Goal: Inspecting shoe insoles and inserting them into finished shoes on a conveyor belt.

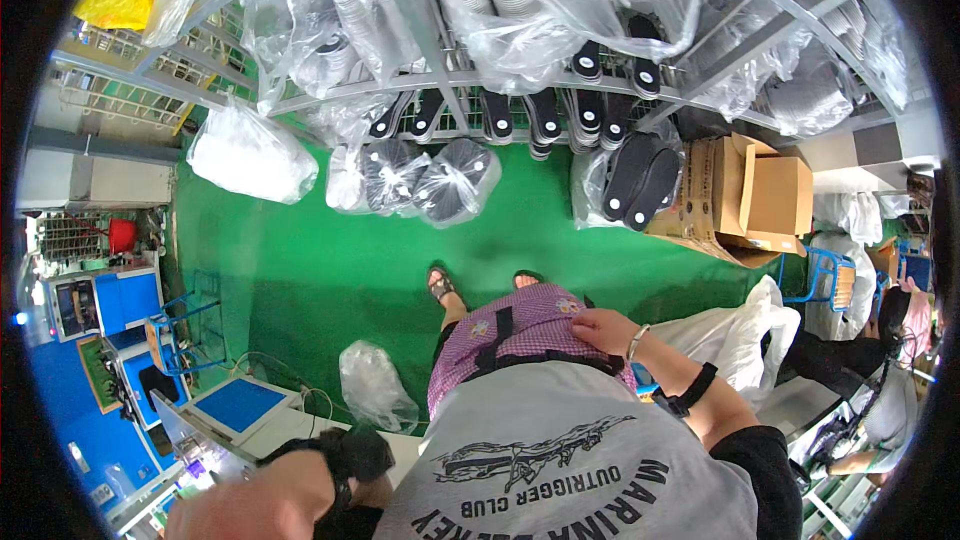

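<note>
My right hand (pixel 600 330) rests at the front of a purple checkered apron (pixel 540 325) with flower patches. Its fingers are curled and pressed together on the cloth. A bracelet (pixel 637 340) and a black wristwatch (pixel 687 390) are on that arm. At the lower left, my left hand (pixel 235 508) is smeared by motion near the picture's edge. Its fingers cannot be made out, nor anything they may hold. A black band (pixel 355 455) shows beside it. A clear plastic bag (pixel 375 380) lies on the floor beyond this hand.
Ahead, a grey metal rack (pixel 455 90) holds black insoles (pixel 545 112) and bagged stacks. Filled bags (pixel 455 180) and an open cardboard box (pixel 740 190) stand on the green floor (pixel 320 250). Blue-topped workbenches (pixel 130 300) and a stool (pixel 185 335) are left; white sacks (pixel 735 335) lie right.
</note>
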The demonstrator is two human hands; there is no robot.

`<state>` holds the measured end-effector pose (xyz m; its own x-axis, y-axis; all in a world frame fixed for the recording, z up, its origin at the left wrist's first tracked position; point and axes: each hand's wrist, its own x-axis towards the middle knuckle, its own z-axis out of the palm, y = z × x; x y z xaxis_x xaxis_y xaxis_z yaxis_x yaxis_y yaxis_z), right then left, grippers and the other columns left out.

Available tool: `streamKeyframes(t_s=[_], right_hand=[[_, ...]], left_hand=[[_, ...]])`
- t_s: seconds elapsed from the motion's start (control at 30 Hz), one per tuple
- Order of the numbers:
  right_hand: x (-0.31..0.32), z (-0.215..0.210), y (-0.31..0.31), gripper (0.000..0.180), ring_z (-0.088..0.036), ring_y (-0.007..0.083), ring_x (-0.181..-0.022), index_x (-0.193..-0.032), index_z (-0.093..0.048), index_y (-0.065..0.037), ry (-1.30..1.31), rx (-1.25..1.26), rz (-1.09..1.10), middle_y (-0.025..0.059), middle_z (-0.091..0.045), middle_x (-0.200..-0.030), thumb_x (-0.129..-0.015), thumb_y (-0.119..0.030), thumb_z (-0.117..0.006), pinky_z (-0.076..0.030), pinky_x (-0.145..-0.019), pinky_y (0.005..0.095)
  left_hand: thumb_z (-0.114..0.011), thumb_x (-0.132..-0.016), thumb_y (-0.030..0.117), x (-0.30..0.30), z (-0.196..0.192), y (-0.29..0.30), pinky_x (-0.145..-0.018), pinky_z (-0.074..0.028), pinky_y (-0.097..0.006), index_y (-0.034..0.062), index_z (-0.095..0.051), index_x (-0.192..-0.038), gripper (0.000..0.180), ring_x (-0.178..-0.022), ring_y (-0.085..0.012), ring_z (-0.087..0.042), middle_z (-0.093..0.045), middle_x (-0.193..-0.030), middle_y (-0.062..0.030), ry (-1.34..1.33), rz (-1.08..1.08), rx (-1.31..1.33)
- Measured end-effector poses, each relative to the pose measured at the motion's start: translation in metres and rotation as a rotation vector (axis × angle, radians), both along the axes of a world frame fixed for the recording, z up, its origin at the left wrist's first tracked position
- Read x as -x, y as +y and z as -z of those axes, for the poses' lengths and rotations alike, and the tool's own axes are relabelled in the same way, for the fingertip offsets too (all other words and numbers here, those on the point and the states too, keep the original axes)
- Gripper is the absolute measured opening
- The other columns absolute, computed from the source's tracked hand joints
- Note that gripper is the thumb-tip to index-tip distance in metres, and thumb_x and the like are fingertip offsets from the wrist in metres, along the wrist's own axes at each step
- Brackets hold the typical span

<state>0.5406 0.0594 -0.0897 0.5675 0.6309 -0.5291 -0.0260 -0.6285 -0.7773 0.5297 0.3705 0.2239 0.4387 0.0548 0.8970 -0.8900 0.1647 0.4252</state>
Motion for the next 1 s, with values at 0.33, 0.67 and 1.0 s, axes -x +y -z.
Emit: streamKeyframes(t_s=[0.33,0.67,1.0], right_hand=[[-0.004,0.073,0.080,0.032,-0.054,0.0350,-0.086,-0.085,-0.058,-0.003,0.055,0.461,0.053,0.0197,-0.057,-0.089,-0.080,-0.031,-0.044,-0.044,-0.075,0.0401],[0.072,0.110,0.140,0.040,-0.054,0.0359,-0.089,-0.090,-0.060,-0.005,0.203,0.719,0.068,0.0214,-0.057,-0.093,-0.073,-0.040,-0.051,-0.043,-0.081,0.0410],[0.074,0.150,0.132,0.047,-0.036,0.0370,-0.113,-0.113,-0.042,-0.007,0.358,0.699,0.399,0.0178,-0.037,-0.124,-0.077,-0.035,-0.053,-0.036,-0.089,0.0457]], left_hand=[[-0.060,-0.075,0.033,0.043,0.351,0.127,-0.077,-0.043,-0.039,0.0011,-0.052,-0.106,0.046,-0.091,-0.0349,-0.053,-0.055,-0.100,-0.0208,1.557,-0.202,-1.123],[-0.057,-0.070,0.027,0.079,0.406,0.175,-0.068,-0.043,-0.041,0.0007,-0.056,-0.091,0.034,-0.081,-0.0351,-0.056,-0.058,-0.082,-0.0220,1.527,0.729,-1.200],[-0.055,-0.073,0.035,-0.006,0.495,0.147,-0.054,-0.045,-0.039,0.0035,-0.059,-0.070,0.032,-0.057,-0.0314,-0.056,-0.057,-0.059,-0.0128,1.708,0.711,-1.502]])
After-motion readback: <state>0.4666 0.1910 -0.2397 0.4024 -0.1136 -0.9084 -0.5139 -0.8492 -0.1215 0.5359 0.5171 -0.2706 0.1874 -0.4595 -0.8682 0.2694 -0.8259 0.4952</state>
